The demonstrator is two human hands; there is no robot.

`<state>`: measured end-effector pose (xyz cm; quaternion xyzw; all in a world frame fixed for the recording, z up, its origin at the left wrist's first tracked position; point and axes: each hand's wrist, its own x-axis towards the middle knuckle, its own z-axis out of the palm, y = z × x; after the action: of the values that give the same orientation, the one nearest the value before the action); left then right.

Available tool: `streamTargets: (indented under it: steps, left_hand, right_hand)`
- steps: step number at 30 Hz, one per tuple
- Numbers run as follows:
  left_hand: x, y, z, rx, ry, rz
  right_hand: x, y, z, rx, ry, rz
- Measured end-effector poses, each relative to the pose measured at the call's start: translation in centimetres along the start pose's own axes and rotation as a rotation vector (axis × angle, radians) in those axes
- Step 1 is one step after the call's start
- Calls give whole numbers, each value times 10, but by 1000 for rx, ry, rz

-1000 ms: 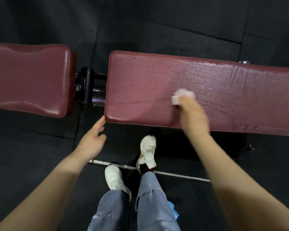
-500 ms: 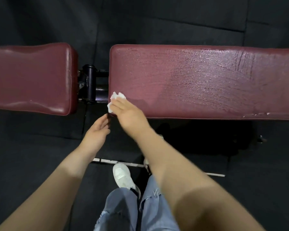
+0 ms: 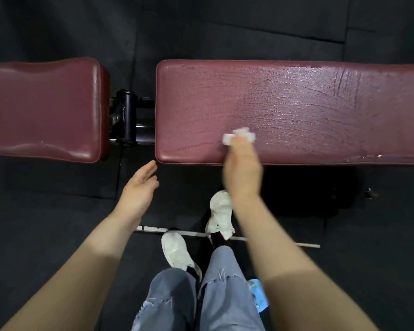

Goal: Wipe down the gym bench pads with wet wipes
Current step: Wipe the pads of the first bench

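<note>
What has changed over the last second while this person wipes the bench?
The right hand swept the wet wipe left to the long pad's corner, then back rightward along its near edge. The left hand stayed open and empty below that corner; the short pad stayed untouched.

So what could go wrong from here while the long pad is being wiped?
1. The wipe is bunched small under the right hand, so strips of the long pad could be missed, perhaps near its left end.
2. The long pad looks wet and beaded; someone using it soon might slip.
3. The short pad shows no such wet streaks and could be forgotten. The left hand is open and idle beside the bench.
</note>
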<state>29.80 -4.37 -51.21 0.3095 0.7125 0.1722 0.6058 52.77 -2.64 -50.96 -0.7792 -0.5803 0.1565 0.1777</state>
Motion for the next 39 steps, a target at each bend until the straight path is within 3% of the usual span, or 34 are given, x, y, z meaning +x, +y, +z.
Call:
streamTargets:
  steps: [3, 6, 9, 12, 17, 20, 23, 25, 28, 31, 36, 38, 39]
  left_hand:
    - [4, 1, -5, -6, 31, 22]
    - [11, 1, -7, 78, 39, 62]
    - [13, -2, -5, 199, -6, 88]
    - [13, -6, -3, 277, -33, 102]
    - [7, -7, 2, 279, -45, 102]
    - [9, -6, 4, 257, -38, 107]
    - [6, -2, 5, 109, -4, 91]
    - [5, 2, 6, 7, 31, 53]
    - [5, 7, 6, -43, 56, 11]
    - [7, 8, 0, -58, 55, -6]
    - [11, 6, -11, -98, 93, -44]
    - [10, 5, -14, -96, 89, -45]
    - [9, 4, -15, -93, 84, -47]
  right_hand:
    - [-16, -77, 49, 20, -250, -458]
    - [4, -67, 46, 41, -471, -804]
    - [21, -8, 17, 34, -564, -900]
    - [26, 58, -25, -65, -543, -887]
    - [25, 144, -91, -151, -341, -576]
    - [8, 164, -100, -121, -93, -97]
    - [-13, 129, -69, 41, 188, 342]
    - [-21, 79, -37, 143, 232, 377]
    - [-21, 9, 7, 198, -8, 73]
    - [-11, -44, 39, 95, -310, -457]
    - [41, -55, 47, -88, -659, -1236]
    - [78, -58, 45, -166, -731, -1380]
    - [100, -63, 46, -193, -684, -1380]
